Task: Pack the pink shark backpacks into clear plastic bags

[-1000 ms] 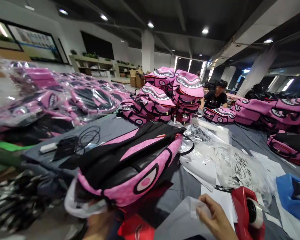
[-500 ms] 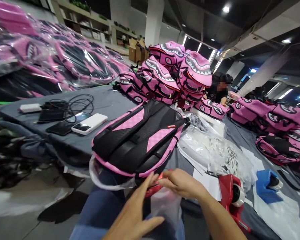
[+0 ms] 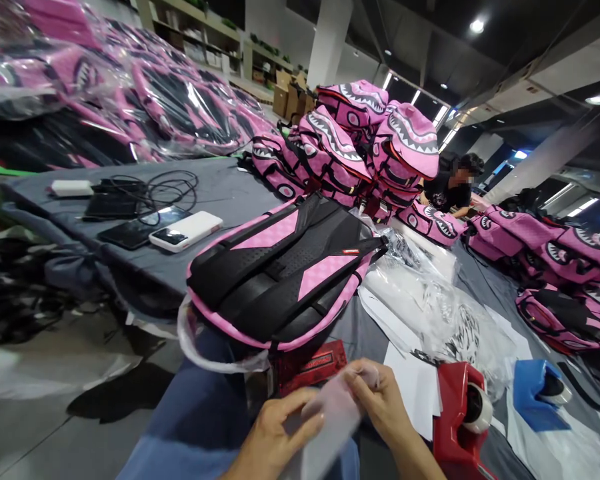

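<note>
A black and pink backpack point(image 3: 280, 280) lies straps up at the table's edge before me. From its near end hangs a red tag point(image 3: 323, 363) with dark lettering. Just below the tag, a small frosted plastic bag point(image 3: 327, 423) is pinched between my two hands. My left hand point(image 3: 280, 427) is closed on its left side, thumb towards the middle. My right hand point(image 3: 377, 397) grips its upper right corner. A loop of clear plastic film point(image 3: 195, 350) curves round the near left end of the backpack.
Pink shark-mouth backpacks point(image 3: 405, 143) are stacked at the back, and plastic-wrapped ones point(image 3: 180, 107) at the left. A white power bank point(image 3: 186, 231), phone and cables lie left. Red point(image 3: 453, 413) and blue tape dispensers point(image 3: 537, 393) stand right. A co-worker point(image 3: 450, 190) leans behind the stack.
My right hand has come away from the red tag, which now shows in full. My left hand has closed on the frosted bag, and the bag has been raised between both hands.
</note>
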Demonstrator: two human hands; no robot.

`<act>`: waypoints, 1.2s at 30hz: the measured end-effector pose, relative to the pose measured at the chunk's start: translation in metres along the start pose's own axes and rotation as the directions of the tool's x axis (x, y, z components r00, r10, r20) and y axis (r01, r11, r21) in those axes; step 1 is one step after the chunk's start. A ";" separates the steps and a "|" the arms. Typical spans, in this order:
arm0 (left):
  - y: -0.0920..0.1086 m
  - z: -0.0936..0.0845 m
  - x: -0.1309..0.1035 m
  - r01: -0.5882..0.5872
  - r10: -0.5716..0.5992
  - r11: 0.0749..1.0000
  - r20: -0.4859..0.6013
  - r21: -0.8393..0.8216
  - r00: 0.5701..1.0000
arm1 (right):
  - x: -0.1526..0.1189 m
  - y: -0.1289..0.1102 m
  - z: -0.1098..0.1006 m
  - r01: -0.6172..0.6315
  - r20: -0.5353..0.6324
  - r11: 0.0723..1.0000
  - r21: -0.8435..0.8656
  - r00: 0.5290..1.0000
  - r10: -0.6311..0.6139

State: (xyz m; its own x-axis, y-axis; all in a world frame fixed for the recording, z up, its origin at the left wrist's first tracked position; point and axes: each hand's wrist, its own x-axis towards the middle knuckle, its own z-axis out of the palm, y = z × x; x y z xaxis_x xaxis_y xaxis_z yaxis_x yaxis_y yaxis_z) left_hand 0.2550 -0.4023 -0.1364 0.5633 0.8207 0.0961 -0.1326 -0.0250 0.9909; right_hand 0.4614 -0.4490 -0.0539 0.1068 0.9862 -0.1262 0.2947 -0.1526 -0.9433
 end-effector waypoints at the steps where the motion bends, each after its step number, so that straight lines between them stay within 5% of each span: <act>1: -0.005 -0.006 -0.008 -0.082 0.086 0.992 -0.038 0.095 0.996 | -0.004 -0.003 -0.005 0.024 0.082 0.997 -0.079 0.996 -0.017; 3: -0.013 -0.024 -0.025 -0.134 0.184 0.963 -0.205 0.232 0.961 | -0.012 -0.011 -0.018 0.088 0.300 0.961 -0.263 0.954 -0.005; 7: -0.029 -0.050 -0.037 0.208 -0.046 0.949 -0.551 0.236 0.833 | -0.005 -0.003 -0.017 0.351 0.464 0.683 -0.641 0.885 -0.020; 11: -0.043 -0.046 -0.015 0.322 -0.199 0.935 -0.529 0.150 0.825 | 0.027 0.050 0.033 0.515 0.485 0.341 -0.787 0.857 -0.175; 15: -0.044 -0.039 0.003 0.341 -0.283 0.940 -0.491 0.030 0.824 | 0.040 0.098 0.064 0.556 0.470 0.136 -0.820 0.789 -0.394; 18: -0.037 -0.038 0.004 0.336 -0.361 0.932 -0.413 -0.134 0.836 | 0.018 0.099 0.061 0.580 0.452 0.244 -0.778 0.785 -0.424; 21: -0.028 -0.034 0.005 0.312 -0.425 0.854 -0.213 -0.417 0.880 | -0.004 0.065 0.043 0.545 0.551 0.592 -0.593 0.811 -0.195; 24: -0.021 -0.029 0.008 0.380 -0.441 0.764 0.008 -0.521 0.897 | -0.012 0.019 0.010 0.352 0.586 0.800 -0.487 0.811 0.000; 28: -0.020 -0.037 0.005 0.385 -0.410 0.797 0.052 -0.465 0.911 | -0.016 -0.018 -0.052 0.034 0.456 0.924 -0.382 0.876 0.156; 32: -0.031 -0.052 -0.009 0.429 -0.427 0.772 0.118 -0.469 0.897 | -0.013 -0.018 -0.092 -0.068 0.245 0.862 -0.502 0.945 0.217; 36: -0.040 -0.052 -0.016 0.480 -0.514 0.821 -0.035 -0.308 0.857 | 0.007 -0.011 -0.072 -0.072 0.084 0.520 -0.851 0.959 0.270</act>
State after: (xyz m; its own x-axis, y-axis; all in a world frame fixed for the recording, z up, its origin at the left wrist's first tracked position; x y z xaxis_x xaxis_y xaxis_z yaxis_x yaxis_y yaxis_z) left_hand 0.2091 -0.3850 -0.1821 0.5224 0.7364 -0.4299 -0.0903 0.5491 0.8308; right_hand 0.5278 -0.4451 -0.0226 0.1022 0.9102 -0.4013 0.9537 -0.2044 -0.2208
